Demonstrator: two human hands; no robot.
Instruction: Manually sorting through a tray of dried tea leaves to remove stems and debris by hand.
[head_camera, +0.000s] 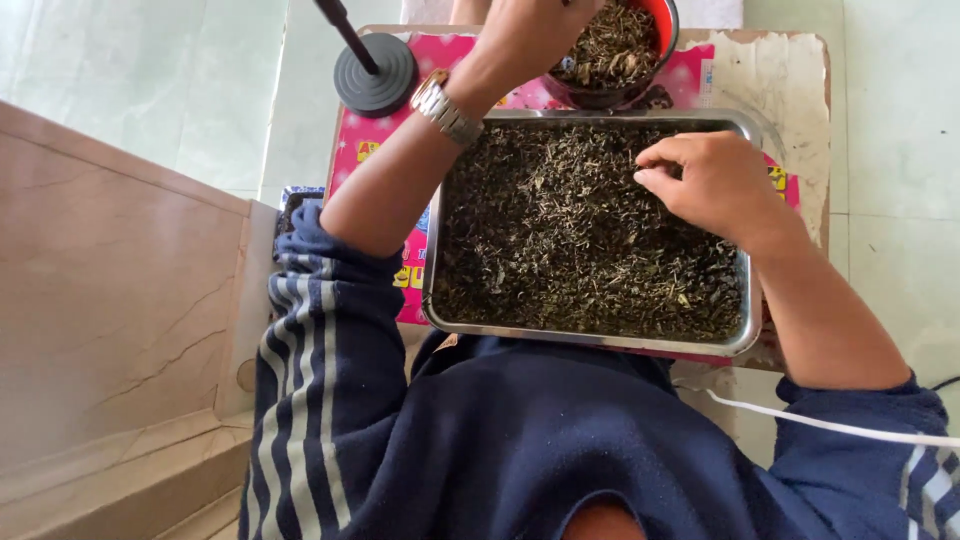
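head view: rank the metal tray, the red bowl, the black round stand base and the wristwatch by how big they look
1. metal tray, by far the largest.
2. red bowl, though the frame edge and the left hand hide part of it.
3. black round stand base, close to the bowl's visible part, so that order is unsure.
4. wristwatch, smallest.

Small low table (790, 70), worn pale top, partly covered by a pink printed sheet (362, 140). Black round stand base (376, 75) with a dark rod rising from it, on the table's far left corner. White cable (820, 422) trails across pale floor tiles (900, 120). Tan stone step (110, 300) to the left.
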